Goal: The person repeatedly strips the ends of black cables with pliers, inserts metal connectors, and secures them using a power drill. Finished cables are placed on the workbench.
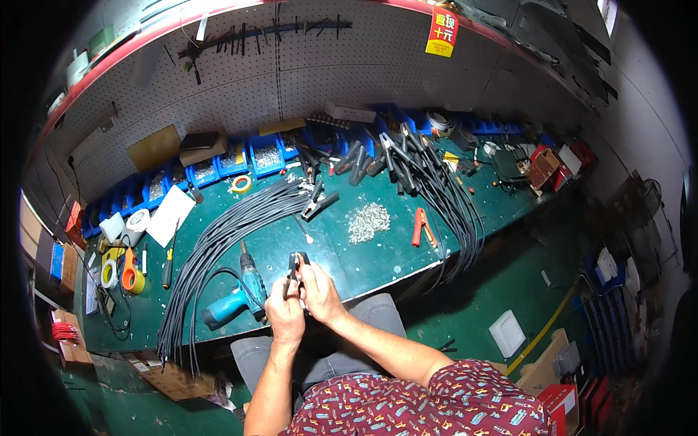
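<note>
Both hands meet over the front edge of the green workbench [378, 254]. My left hand [285, 314] grips a black clamp [295, 263] from below, and my right hand [320, 292] pinches the same clamp from the right side. A black cable [218, 280] seems to run from the clamp round to the left. A teal cordless screwdriver [236, 298] lies just left of my hands. A heap of small silver screws [368, 221] sits beyond them, and one black clamp [320, 206] lies loose near the cable bundle.
A thick bundle of black cables [218, 240] sweeps across the bench's left half. More clamps on cables [407, 163] drape off the right edge. Red-handled pliers [420, 227], tape rolls [131, 280], blue parts bins [265, 154] and a pegboard wall [291, 73] surround the bench.
</note>
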Available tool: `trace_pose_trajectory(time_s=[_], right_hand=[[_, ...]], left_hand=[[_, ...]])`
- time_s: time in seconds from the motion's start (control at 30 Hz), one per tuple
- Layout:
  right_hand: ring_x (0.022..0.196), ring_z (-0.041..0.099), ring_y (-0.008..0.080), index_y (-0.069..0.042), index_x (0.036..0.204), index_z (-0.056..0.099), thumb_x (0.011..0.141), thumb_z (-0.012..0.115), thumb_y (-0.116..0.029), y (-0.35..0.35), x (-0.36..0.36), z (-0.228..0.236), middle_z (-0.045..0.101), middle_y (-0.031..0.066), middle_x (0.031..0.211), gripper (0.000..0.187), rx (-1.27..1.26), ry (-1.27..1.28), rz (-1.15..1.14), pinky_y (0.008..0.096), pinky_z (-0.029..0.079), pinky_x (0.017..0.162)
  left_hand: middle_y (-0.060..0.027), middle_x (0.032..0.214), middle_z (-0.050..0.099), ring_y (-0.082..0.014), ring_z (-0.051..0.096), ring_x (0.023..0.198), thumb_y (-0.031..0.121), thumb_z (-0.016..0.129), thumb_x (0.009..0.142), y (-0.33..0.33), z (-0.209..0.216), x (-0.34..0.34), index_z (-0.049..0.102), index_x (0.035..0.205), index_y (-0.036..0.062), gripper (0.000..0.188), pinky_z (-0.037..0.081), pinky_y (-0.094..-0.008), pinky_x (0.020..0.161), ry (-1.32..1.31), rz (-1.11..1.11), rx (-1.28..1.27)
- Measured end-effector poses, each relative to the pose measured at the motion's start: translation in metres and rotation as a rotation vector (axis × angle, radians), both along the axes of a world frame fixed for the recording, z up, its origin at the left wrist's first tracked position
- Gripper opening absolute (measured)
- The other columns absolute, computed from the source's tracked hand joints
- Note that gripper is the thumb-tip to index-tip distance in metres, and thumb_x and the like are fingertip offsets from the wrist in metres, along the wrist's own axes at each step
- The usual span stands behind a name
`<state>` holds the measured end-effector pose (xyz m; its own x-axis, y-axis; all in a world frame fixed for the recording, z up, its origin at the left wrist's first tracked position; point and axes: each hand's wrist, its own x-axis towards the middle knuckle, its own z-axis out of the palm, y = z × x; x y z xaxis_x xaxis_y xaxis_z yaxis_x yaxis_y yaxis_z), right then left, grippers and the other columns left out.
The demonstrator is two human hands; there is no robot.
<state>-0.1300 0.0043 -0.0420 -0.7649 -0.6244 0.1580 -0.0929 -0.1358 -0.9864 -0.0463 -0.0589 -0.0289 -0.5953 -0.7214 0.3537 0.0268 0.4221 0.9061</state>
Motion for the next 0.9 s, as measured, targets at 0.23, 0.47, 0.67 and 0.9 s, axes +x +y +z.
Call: trace_pose_trajectory(time_s=[0.23,0.47,0.67,0.9], right_hand=[[0.051,0.054,0.0162,-0.004,0.103,0.055,0.111,0.039,-0.046,0.016,-0.016,-0.011,0.055,0.0054,0.064,0.046,0.082,-0.216,0.108,0.0346,0.045,0.048],[0.045,0.046,0.0098,-0.004,0.125,0.056,0.110,0.042,-0.044,0.070,0.039,-0.051,0.054,0.0016,0.067,0.044,0.259,-0.591,0.192,0.0254,0.040,0.041],[0.072,0.061,0.0172,-0.005,0.134,0.054,0.110,0.040,-0.048,0.073,-0.034,-0.045,0.063,0.0057,0.089,0.051,-0.326,-0.969,0.005,0.0344,0.055,0.068],[0.085,0.056,0.0189,-0.009,0.130,0.057,0.112,0.035,-0.042,0.072,-0.086,-0.022,0.059,0.0055,0.098,0.043,-0.626,-1.077,-0.047,0.0399,0.050,0.083]], left_hand=[[-0.0132,0.069,0.065,-0.0210,0.062,0.061,0.017,0.058,0.102,0.000,-0.003,-0.020,0.067,0.097,-0.0012,0.020,0.047,-0.0380,0.058,-0.085,0.079,0.117],[-0.0126,0.071,0.061,-0.0227,0.055,0.061,0.032,0.054,0.105,-0.092,-0.005,-0.068,0.065,0.099,-0.0033,0.037,0.045,-0.0404,0.060,-0.086,0.206,0.241],[-0.0275,0.098,0.070,-0.0487,0.065,0.100,0.037,0.054,0.103,-0.088,-0.054,-0.087,0.067,0.104,-0.0015,0.040,0.050,-0.0530,0.085,-0.422,-0.133,-0.019],[-0.0173,0.080,0.068,-0.0357,0.068,0.078,0.029,0.065,0.099,-0.034,0.007,-0.040,0.062,0.116,0.0047,0.030,0.051,-0.0434,0.073,-0.533,-0.266,-0.218]])
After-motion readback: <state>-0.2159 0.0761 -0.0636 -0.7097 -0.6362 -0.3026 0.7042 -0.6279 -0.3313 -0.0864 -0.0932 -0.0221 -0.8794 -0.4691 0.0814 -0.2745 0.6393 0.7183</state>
